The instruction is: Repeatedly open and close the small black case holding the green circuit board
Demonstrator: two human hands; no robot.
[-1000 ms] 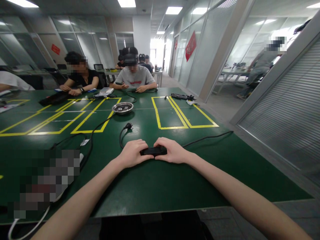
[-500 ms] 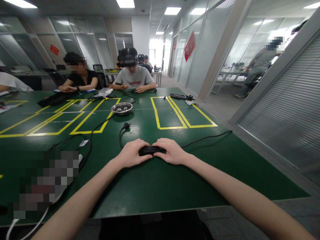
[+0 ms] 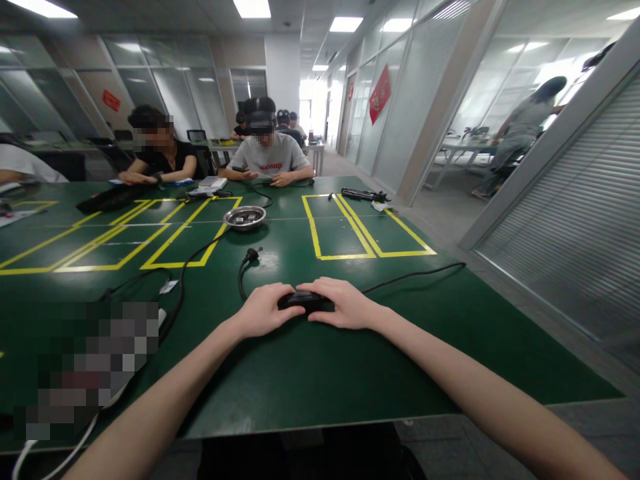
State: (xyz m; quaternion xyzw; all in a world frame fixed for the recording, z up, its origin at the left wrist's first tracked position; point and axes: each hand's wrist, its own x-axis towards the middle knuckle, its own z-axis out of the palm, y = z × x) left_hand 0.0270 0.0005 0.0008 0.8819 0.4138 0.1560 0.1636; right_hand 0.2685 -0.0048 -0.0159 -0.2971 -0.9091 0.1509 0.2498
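Note:
A black power adapter (image 3: 309, 305) lies level between my hands, low over the green table (image 3: 320, 373) or resting on it; I cannot tell which. My left hand (image 3: 265, 310) is wrapped round its left end, thumb along the near side and fingers over the far side. Its right end is in the grip of my right hand (image 3: 346, 305), thumb in front and fingers across the top. From the left side a thick black cord curves back to a mains plug (image 3: 253, 255). A thinner black cable (image 3: 415, 274) runs off to the right.
Behind the plug stands a metal bowl (image 3: 245, 218) with small metal parts. A small black tripod (image 3: 365, 195) lies at the far right. Yellow tape marks rectangles. At left are a pixelated object (image 3: 95, 367) and black cables. People sit across the table; another person is behind glass.
The fingers of my right hand have shifted slightly left over the adapter's top, and its thumb has moved a little lower. My left hand is nearly still.

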